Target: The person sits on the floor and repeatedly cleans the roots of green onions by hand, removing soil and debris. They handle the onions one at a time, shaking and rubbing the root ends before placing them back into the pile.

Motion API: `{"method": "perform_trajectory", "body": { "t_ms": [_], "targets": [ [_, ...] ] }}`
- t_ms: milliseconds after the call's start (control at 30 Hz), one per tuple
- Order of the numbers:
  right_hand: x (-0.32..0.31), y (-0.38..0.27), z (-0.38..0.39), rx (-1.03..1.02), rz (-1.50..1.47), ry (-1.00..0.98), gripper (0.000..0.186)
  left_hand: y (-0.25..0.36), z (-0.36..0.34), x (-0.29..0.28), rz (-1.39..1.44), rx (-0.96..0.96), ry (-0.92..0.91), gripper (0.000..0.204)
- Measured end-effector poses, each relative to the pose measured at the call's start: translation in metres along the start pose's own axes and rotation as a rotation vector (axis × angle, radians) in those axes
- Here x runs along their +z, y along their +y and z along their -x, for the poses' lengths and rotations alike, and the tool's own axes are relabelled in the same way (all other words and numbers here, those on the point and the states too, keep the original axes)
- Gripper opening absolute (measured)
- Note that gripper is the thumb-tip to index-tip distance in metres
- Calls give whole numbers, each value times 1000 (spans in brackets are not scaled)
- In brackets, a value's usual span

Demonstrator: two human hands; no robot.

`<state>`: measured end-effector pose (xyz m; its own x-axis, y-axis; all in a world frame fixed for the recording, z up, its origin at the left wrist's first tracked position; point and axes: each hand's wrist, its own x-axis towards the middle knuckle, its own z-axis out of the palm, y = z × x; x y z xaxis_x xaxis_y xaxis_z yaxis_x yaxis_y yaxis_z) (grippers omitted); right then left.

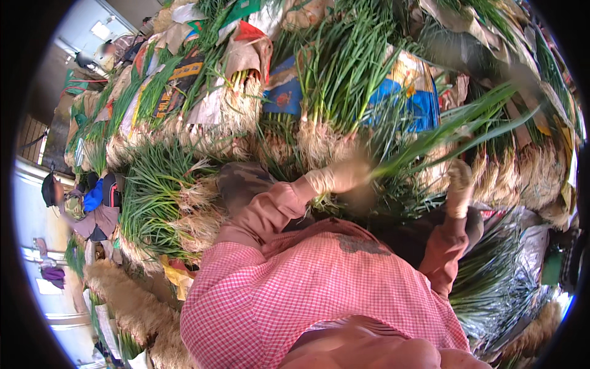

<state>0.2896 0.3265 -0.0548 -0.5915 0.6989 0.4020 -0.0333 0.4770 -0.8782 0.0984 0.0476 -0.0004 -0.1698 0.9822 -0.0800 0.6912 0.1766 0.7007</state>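
My left hand, in a pale glove and blurred by motion, is closed on a few green onions. Their long leaves stretch up to the right. My right hand, also gloved, hovers close by at the rooty ends of the stacked onion bundles. Whether it grips anything is unclear. Both forearms wear brownish-pink sleeves. A pink checked apron covers my front below the hands.
Heaps of bundled green onions with pale roots fill the view, mixed with printed sacks and paper. More bundles lie to the left. Another person in a cap crouches at the far left.
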Motion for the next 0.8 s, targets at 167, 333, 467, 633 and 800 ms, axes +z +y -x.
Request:
{"method": "perform_trajectory", "body": {
  "t_ms": [167,333,467,633,800],
  "targets": [
    [-59,9,8,287,316,68,31,-67,4,30,-704,166,-334,25],
    [-13,1,22,205,193,34,27,-110,-83,-18,-392,-410,539,38],
    [36,-24,39,260,-235,-98,26,-59,-88,-17,-349,-476,510,34],
    [102,-63,69,437,-642,-292,37,1,-61,33,265,-418,568,28],
    [141,-70,81,877,-954,-229,32,-10,-59,72,1371,-292,471,27]
  ]
}}
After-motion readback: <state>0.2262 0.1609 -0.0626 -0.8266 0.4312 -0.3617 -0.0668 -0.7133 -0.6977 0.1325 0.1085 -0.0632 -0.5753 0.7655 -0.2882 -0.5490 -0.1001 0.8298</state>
